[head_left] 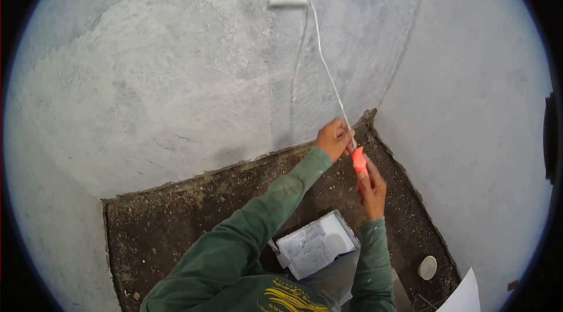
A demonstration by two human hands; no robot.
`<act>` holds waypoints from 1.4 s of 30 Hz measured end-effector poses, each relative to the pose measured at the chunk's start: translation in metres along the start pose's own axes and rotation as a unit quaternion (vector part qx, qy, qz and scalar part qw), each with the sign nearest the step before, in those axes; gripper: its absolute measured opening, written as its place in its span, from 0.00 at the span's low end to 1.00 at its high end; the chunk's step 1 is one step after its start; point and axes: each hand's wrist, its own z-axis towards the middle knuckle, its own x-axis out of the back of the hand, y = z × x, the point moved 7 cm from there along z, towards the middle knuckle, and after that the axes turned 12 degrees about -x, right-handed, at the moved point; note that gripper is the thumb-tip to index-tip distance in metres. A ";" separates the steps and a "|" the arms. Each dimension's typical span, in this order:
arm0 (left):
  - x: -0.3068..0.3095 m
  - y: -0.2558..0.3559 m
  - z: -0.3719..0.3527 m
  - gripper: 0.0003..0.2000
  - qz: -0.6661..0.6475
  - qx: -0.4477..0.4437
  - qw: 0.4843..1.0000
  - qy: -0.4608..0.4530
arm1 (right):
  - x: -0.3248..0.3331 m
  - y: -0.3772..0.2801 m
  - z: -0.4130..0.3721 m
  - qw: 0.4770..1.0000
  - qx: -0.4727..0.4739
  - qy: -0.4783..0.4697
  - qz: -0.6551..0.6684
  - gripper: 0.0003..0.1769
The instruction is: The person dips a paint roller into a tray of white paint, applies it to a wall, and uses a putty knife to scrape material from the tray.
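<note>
Rolling far wall [176,77] with paint roller [287,2], left hand [334,138] clasping shaft, right hand [372,192] clasping handle; next likely needs even pressure

I get one view: the head camera, looking steeply down into a wall corner [392,77]. The left hand [334,139] and right hand [372,192] show near, right of centre.

soft, even daylight, faint shadows; strong fisheye bending with a black vignette at the edges.
</note>
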 end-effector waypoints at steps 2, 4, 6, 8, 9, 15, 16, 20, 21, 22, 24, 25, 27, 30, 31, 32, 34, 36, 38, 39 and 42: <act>-0.002 0.023 0.021 0.06 -0.015 -0.041 0.999 -0.002 | 0.000 -0.027 0.010 0.999 -0.028 -0.019 -0.002 0.26; -0.001 0.050 0.042 0.06 -0.027 -0.070 0.997 0.002 | -0.004 -0.061 0.018 1.000 -0.012 -0.019 0.014 0.26; -0.001 0.075 0.059 0.06 -0.029 -0.079 0.996 0.006 | -0.006 -0.081 0.028 1.000 -0.003 -0.013 0.020 0.25; -0.001 0.093 0.067 0.06 -0.029 -0.087 0.996 0.012 | -0.007 -0.095 0.035 0.999 0.000 -0.017 0.029 0.25; -0.001 0.099 0.070 0.07 -0.031 -0.086 0.996 0.015 | -0.008 -0.097 0.036 0.999 0.005 -0.019 0.037 0.25; 0.004 0.047 0.043 0.07 -0.031 -0.064 0.997 0.008 | -0.009 -0.055 0.023 0.999 -0.024 -0.019 0.011 0.25; 0.004 0.032 0.033 0.06 -0.024 -0.047 0.999 0.005 | -0.009 -0.043 0.018 0.999 -0.026 -0.022 0.009 0.25; 0.003 -0.015 -0.010 0.06 -0.025 -0.003 1.000 0.014 | -0.003 0.013 -0.003 0.997 -0.073 -0.028 -0.009 0.25; 0.001 -0.028 -0.019 0.06 -0.035 0.012 0.999 0.012 | -0.002 0.022 -0.008 0.997 -0.076 -0.026 -0.013 0.25; 0.000 -0.040 -0.028 0.05 -0.045 0.026 0.999 0.010 | -0.001 0.036 -0.013 0.997 -0.078 -0.023 -0.018 0.25; -0.001 -0.057 -0.045 0.05 -0.039 0.045 0.998 0.011 | 0.007 0.059 -0.020 0.997 -0.037 -0.022 -0.063 0.25; -0.003 -0.067 -0.053 0.05 -0.047 0.060 0.997 0.010 | 0.007 0.063 -0.028 0.992 -0.113 -0.030 -0.052 0.25; -0.005 -0.083 -0.067 0.05 -0.041 0.090 0.995 0.011 | 0.009 0.072 -0.035 0.997 -0.014 0.001 -0.080 0.25; -0.008 -0.106 -0.088 0.04 -0.060 0.110 0.992 0.021 | 0.013 0.090 -0.046 0.993 0.023 0.002 -0.119 0.25; -0.008 -0.113 -0.095 0.04 -0.052 0.114 0.992 0.023 | 0.014 0.090 -0.051 0.993 0.022 0.001 -0.119 0.25; -0.009 -0.121 -0.101 0.04 -0.053 0.115 0.992 0.024 | 0.012 0.091 -0.057 0.993 -0.040 -0.015 -0.106 0.25; -0.010 -0.141 -0.116 0.05 -0.055 0.153 0.986 0.026 | 0.015 0.101 -0.067 0.990 -0.102 -0.030 -0.094 0.25; -0.012 -0.159 -0.131 0.05 -0.071 0.164 0.984 0.027 | 0.019 0.133 -0.078 0.974 -0.203 -0.055 -0.082 0.25; -0.013 -0.177 -0.146 0.05 -0.064 0.197 0.978 0.037 | 0.021 0.142 -0.084 0.978 -0.187 -0.043 -0.081 0.25; -0.015 -0.186 -0.153 0.06 -0.080 0.215 0.973 0.040 | 0.022 0.145 -0.087 0.978 -0.186 -0.044 -0.086 0.25; -0.021 -0.208 -0.177 0.06 -0.111 0.278 0.952 0.062 | 0.031 0.152 -0.100 0.970 -0.205 -0.053 -0.117 0.24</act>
